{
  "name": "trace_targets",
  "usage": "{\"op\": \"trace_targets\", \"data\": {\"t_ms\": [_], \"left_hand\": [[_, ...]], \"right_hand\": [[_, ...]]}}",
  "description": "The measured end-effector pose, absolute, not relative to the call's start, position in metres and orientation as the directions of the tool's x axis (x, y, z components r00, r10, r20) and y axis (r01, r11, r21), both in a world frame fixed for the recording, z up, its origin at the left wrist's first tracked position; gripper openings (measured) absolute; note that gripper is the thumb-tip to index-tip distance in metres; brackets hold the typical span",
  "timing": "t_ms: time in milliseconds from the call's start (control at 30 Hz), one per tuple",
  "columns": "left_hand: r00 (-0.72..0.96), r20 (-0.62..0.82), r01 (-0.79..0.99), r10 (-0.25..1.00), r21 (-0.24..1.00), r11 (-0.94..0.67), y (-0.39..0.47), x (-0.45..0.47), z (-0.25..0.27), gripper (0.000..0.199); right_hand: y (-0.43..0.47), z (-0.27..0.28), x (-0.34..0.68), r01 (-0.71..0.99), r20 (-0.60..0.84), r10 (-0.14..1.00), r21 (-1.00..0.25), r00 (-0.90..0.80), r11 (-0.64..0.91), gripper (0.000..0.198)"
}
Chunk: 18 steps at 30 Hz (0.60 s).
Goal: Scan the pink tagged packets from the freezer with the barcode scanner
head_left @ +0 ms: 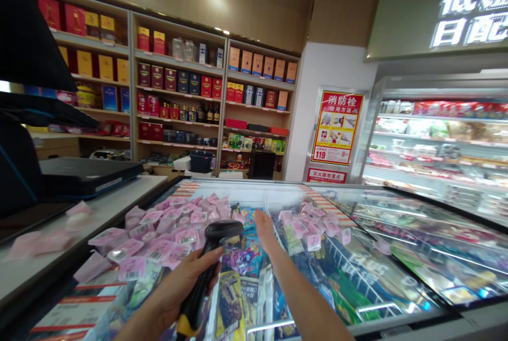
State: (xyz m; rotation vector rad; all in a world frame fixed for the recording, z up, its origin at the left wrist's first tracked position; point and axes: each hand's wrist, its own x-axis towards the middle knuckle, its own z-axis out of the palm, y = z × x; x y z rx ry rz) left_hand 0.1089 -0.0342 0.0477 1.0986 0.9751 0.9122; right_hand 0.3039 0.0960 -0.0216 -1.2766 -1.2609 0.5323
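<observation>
My left hand [194,275] is closed around the handle of a black and yellow barcode scanner [204,267], whose head points forward over the freezer. To its left and ahead, many small pink packs with barcode labels [186,236] lie heaped on the glass top of a chest freezer [238,193]. My right hand [264,229] reaches forward over the glass, between that heap and a smaller group of pink packs [311,224] to the right. Its fingers are blurred and partly hidden, so what they hold does not show.
Several more pink packs [43,243] sit on the white counter [119,198] at left, near a black machine [89,171]. Bagged frozen goods [230,304] show beneath the glass. Shelves of boxes [178,81] stand behind, and a lit refrigerated display [436,140] is at right.
</observation>
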Motion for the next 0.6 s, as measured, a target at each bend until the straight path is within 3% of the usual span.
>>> {"op": "trace_targets", "data": {"t_ms": [67,167,233,333,433,600], "left_hand": [[0.328,-0.168,-0.085,0.930,0.975,0.206,-0.034,0.114,0.047,0.033],[0.365,-0.131,-0.084,0.922,0.981,0.173,-0.032,0.121,0.046,0.034],[0.376,-0.121,-0.091,0.919,0.982,0.167,-0.031,0.125,0.045,0.033],[0.380,-0.129,-0.091,0.916,0.980,0.176,-0.031,0.128,0.044,0.033],[0.387,-0.127,-0.086,0.913,0.981,0.173,-0.031,0.128,0.045,0.034],[0.419,-0.109,-0.069,0.902,0.986,0.152,-0.032,0.127,0.048,0.034]], "right_hand": [[0.093,-0.015,0.330,0.491,0.444,0.814,-0.839,0.374,0.233,0.033],[0.088,-0.008,0.364,0.871,0.535,0.752,-0.480,0.385,-0.105,0.033],[0.084,-0.006,0.378,0.924,0.525,0.762,-0.251,0.379,-0.287,0.030],[0.080,-0.006,0.385,0.935,0.501,0.793,-0.109,0.346,-0.338,0.022],[0.080,-0.009,0.380,0.965,0.511,0.820,-0.161,0.259,-0.205,0.021],[0.081,-0.026,0.360,0.862,0.590,0.788,-0.479,0.177,0.165,0.047]]}}
